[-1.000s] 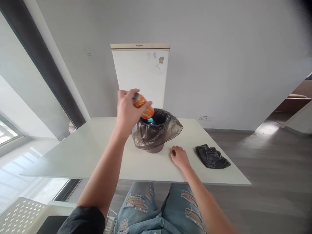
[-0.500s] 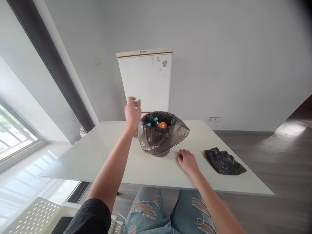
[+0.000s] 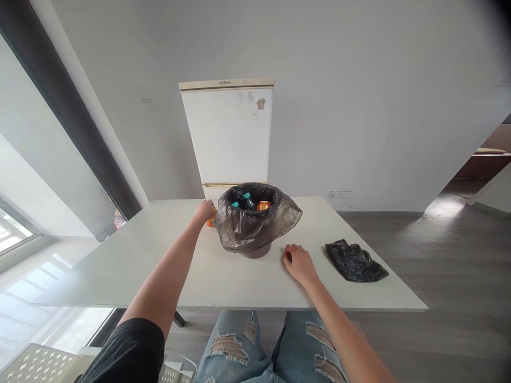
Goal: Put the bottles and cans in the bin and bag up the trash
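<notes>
A brown trash bin [image 3: 257, 252] stands on the white table, lined with a dark translucent garbage bag [image 3: 255, 231] folded over its rim. Inside it show two bottles with teal caps [image 3: 247, 196] and an orange can [image 3: 264, 205]. My left hand [image 3: 205, 210] is closed around the top of an orange container [image 3: 212, 219] at the bin's left side; the hand and the bag partly hide this container, and its kind is unclear. My right hand [image 3: 298, 261] rests on the table right of the bin, fingers loosely curled, with nothing visible in them.
A crumpled black plastic bag [image 3: 356, 261] lies on the right part of the white table [image 3: 167, 250]. Behind the table a white refrigerator [image 3: 229, 133] stands against the grey wall. A pale perforated plastic basket [image 3: 40, 364] is at the lower left, below the table edge.
My left hand has come down from above the bin's left side onto the orange container. The right hand stays on the table. The view has shifted slightly to the right.
</notes>
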The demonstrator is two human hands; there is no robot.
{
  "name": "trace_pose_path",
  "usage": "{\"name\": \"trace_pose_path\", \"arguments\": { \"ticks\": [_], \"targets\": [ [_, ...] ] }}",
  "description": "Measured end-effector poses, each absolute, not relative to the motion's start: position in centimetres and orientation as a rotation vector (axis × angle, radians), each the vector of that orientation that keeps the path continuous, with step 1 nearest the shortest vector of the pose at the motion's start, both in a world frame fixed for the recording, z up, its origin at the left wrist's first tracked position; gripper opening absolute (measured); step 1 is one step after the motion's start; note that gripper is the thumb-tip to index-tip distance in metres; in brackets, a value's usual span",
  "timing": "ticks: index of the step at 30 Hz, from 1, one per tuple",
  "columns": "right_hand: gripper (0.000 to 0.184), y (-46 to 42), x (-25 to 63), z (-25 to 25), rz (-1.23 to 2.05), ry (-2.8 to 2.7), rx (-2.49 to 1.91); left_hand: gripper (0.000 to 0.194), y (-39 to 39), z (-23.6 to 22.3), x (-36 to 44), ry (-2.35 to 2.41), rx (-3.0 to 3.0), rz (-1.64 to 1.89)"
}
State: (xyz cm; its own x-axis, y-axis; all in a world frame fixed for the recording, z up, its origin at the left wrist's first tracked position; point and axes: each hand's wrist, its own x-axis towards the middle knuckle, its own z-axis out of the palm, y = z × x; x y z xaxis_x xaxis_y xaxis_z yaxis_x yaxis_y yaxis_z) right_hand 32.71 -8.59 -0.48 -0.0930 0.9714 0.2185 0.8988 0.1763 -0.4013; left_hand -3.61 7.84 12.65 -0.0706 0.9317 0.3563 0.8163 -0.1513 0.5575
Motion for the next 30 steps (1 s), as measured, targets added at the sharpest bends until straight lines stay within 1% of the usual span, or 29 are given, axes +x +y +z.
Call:
{"name": "trace_pose_path", "arguments": {
  "ticks": [2, 4, 6, 8, 9, 10, 12, 15, 19, 21, 22, 24, 27, 29, 30],
  "targets": [
    [0.019, -8.6, 32.7, -0.5, 0.246, -2.038, -1.749, 0.032, 7.1, 14.4, -4.0, 2.053, 1.913, 1.063],
    [0.019, -8.5, 32.7, -0.6, 0.220, -2.032, -1.752, 0.042, 6.1, 17.6, -4.5, 2.170, 1.816, 1.221],
    [0.017, -8.4, 32.7, -0.7, 0.180, -2.019, -1.760, 0.051, 4.5, 21.8, -4.8, 2.169, 1.747, 1.588],
    [0.016, -8.3, 32.7, -0.9, 0.155, -2.008, -1.762, 0.055, 2.4, 26.0, -4.3, 2.035, 1.797, 1.825],
    [0.016, -8.2, 32.6, -1.0, 0.150, -2.006, -1.760, 0.056, 1.4, 27.7, -3.6, 1.951, 1.845, 1.840],
    [0.016, -8.2, 32.6, -1.0, 0.149, -2.004, -1.761, 0.058, 0.4, 29.1, -2.7, 1.865, 1.897, 1.768],
    [0.016, -8.2, 32.6, -1.0, 0.150, -1.998, -1.767, 0.061, -1.2, 30.5, -0.3, 1.729, 1.988, 1.517],
    [0.017, -8.4, 32.5, -0.7, 0.158, -1.990, -1.771, 0.061, -1.6, 29.4, 3.7, 1.679, 2.100, 1.205],
    [0.017, -8.5, 32.5, -0.4, 0.149, -1.992, -1.772, 0.038, 0.1, 25.4, 7.1, 1.619, 2.293, 0.820],
    [0.017, -8.5, 32.6, -0.5, 0.149, -1.994, -1.768, 0.033, 0.7, 24.0, 7.8, 1.555, 2.378, 0.650],
    [0.017, -8.4, 32.7, -0.6, 0.151, -1.994, -1.763, 0.032, 0.9, 23.7, 7.8, 1.508, 2.412, 0.633],
    [0.017, -8.4, 32.7, -0.6, 0.159, -1.994, -1.755, 0.032, 0.5, 23.7, 7.5, 1.402, 2.430, 0.760],
    [0.018, -8.5, 32.7, -0.4, 0.172, -1.994, -1.757, 0.031, -1.1, 23.9, 5.8, 1.376, 2.278, 1.216],
    [0.018, -8.6, 32.6, -0.2, 0.182, -1.998, -1.758, 0.027, -2.6, 22.7, 3.7, 1.480, 2.085, 1.498],
    [0.018, -8.6, 32.6, -0.1, 0.187, -2.001, -1.758, 0.026, -3.3, 21.3, 2.5, 1.544, 1.973, 1.584]
  ]
}}
